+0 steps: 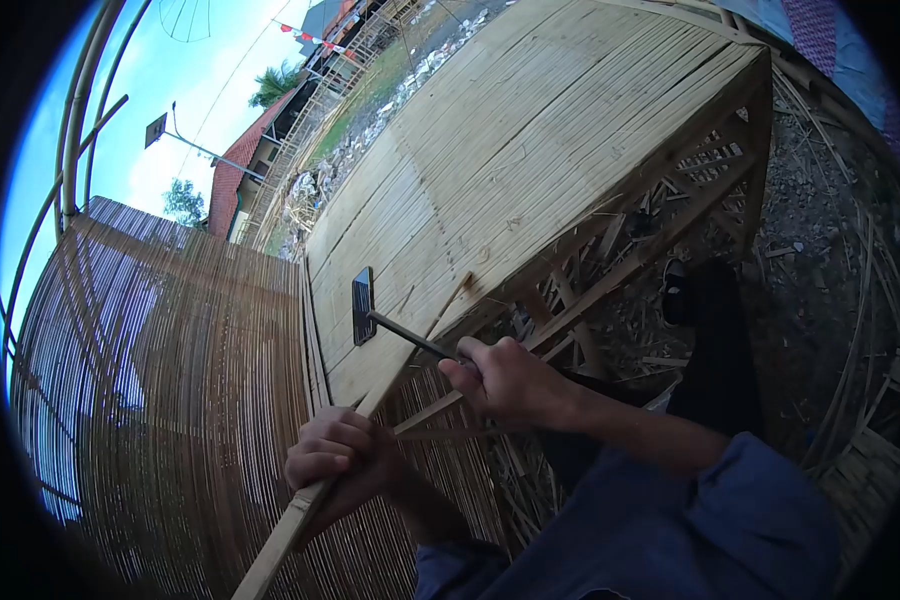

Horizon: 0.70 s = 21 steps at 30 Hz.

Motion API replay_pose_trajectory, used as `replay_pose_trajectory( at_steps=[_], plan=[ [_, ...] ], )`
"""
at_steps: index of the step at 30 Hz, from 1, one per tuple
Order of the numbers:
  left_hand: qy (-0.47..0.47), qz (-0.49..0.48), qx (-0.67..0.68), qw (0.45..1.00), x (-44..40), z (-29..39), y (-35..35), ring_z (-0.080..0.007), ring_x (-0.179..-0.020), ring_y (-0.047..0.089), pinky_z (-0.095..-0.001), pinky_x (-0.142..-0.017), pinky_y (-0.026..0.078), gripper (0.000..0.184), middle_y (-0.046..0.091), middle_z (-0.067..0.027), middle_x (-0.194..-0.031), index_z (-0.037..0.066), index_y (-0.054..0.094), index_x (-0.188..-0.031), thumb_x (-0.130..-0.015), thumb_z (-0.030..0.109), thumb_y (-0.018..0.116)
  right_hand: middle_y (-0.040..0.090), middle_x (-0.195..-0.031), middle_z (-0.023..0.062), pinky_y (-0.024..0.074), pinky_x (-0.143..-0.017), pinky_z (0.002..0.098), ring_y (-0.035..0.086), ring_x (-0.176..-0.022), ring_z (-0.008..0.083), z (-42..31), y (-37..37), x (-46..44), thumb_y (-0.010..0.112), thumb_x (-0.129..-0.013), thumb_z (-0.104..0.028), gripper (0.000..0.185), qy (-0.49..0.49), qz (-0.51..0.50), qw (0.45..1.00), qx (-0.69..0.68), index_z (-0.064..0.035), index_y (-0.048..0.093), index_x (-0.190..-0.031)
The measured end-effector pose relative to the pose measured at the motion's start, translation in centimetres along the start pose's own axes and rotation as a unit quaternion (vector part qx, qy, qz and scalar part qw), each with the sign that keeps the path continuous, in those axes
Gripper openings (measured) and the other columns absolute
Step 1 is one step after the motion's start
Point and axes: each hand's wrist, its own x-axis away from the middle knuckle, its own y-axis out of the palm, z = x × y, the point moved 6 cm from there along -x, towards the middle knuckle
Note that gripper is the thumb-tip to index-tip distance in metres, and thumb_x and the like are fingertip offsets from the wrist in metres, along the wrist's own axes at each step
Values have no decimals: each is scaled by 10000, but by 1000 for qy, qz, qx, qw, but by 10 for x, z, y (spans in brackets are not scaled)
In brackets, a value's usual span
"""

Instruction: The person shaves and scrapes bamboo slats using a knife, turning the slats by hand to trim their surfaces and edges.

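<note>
No text can be read; the faint marks on the bamboo tabletop [530,150] are too indistinct.

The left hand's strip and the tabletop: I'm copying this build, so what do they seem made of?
Strip: bamboo or wood, seemingly bare; pale tan, no paint visible. Tabletop: probably split bamboo, matt and apparently unvarnished; narrow parallel lines and node-like marks show.

A long, pale, flat-sided strip [284,538] slants past the worktop's [530,170] near-left corner, its lower end jutting beyond the edge. Near that corner, a slim dark rod [406,334] meets a dark oblong piece [362,298]; whether they join is unclear.
</note>
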Motion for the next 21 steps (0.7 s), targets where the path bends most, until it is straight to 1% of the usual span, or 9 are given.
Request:
replay_pose_trajectory(
  at_steps=[1, 3, 7, 10, 13, 14, 15, 18, 21],
  plan=[
    [9, -7, -11, 1000, 2, 2, 1, -68, -331, 355, -215, -281, 316, 728, 335, 25, -453, 37, 441, -664, -871, 731, 366, 599, -605, 230, 522, -649, 491, 654, -684, 425, -9, 2, 4, 442, -957, -441, 509, -39, 11, 999, -5, 50, 563, -898],
    [18, -2, -8, 1000, 4, 5, 2, -64, -331, 370, -216, -282, 326, 705, 336, 32, -449, 40, 436, -662, -880, 709, 388, 572, -572, 228, 514, -572, 452, 650, -640, 401, -21, 7, 11, 451, -966, -400, 460, -118, 24, 993, -17, 35, 537, -843],
    [25, -20, -57, 998, 20, 12, 2, -63, -328, 376, -211, -283, 327, 637, 335, 34, -446, 42, 437, -671, -908, 633, 425, 580, -596, 235, 518, -585, 469, 643, -662, 418, 47, -6, -19, 453, -968, -379, 448, 45, 51, 995, 76, 35, 542, -821],
    [40, -32, -71, 996, 30, 10, 3, -58, -322, 317, -193, -300, 256, 538, 304, 32, -453, 45, 433, -685, -924, 523, 498, 582, -606, 238, 513, -610, 467, 633, -658, 430, 11, 15, 12, 454, -967, -386, 448, -66, 11, 997, -23, 31, 542, -828],
    [3, 54, 17, 998, 33, 12, -30, -50, -405, 296, -211, -382, 237, 756, 325, 31, -500, 64, 461, -685, -813, 802, 358, 586, -600, 245, 517, -660, 494, 643, -687, 437, 3, 31, 9, 450, -958, -424, 476, -104, -23, 994, 7, 33, 550, -869],
    [5, 61, 3, 998, 34, 14, -37, -55, -411, 297, -218, -385, 231, 778, 320, 30, -498, 61, 468, -680, -809, 816, 332, 588, -598, 250, 519, -684, 509, 648, -702, 442, 5, 34, 3, 444, -955, -447, 498, -105, -25, 994, 27, 34, 555, -888],
    [6, 69, -4, 998, 37, 14, -43, -55, -408, 296, -220, -382, 233, 789, 322, 29, -497, 57, 479, -682, -810, 819, 320, 579, -593, 226, 512, -606, 462, 637, -654, 420, 30, 24, -19, 457, -967, -398, 448, -18, 8, 1000, 7, 24, 539, -839],
    [4, 98, -11, 995, 36, 15, -56, -61, -395, 298, -230, -363, 243, 841, 340, 22, -488, 38, 541, -706, -809, 830, 278, 555, -539, 203, 500, -573, 444, 645, -607, 379, 35, 13, -31, 452, -966, -401, 450, -7, 18, 998, 52, 24, 542, -849],
    [-11, 104, 55, 993, 16, 2, -61, -65, -383, 305, -235, -355, 251, 850, 365, 16, -484, 34, 557, -704, -807, 831, 278, 611, -616, 229, 525, -716, 509, 661, -721, 433, 8, 13, -31, 409, -960, -486, 567, -17, -39, 999, 30, 60, 560, -929]
  ],
)
